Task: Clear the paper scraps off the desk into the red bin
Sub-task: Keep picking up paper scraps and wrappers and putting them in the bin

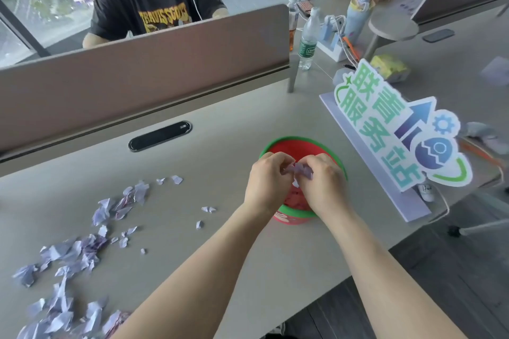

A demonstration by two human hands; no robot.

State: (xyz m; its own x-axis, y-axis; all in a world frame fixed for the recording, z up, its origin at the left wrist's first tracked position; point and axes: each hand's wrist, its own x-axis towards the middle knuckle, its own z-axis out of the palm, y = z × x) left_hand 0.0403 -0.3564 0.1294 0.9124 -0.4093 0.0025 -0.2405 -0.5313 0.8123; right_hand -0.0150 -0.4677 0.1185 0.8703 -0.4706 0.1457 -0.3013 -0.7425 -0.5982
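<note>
A red bin [298, 149] with a green rim stands on the grey desk [220, 132], right of centre. Both my hands are over its opening. My left hand [265, 183] and my right hand [322, 186] together pinch a small bunch of lilac paper scraps [300, 170] between their fingertips. Many more crumpled lilac paper scraps [82, 250] lie spread over the left part of the desk, with a few small bits [208, 209] nearer the bin.
A brown divider panel [143, 69] runs along the desk's far edge, with a black cable slot [160, 136] before it. A standing sign [396, 129] is right of the bin. Water bottles [308, 38] stand beyond. Two people sit across the desk.
</note>
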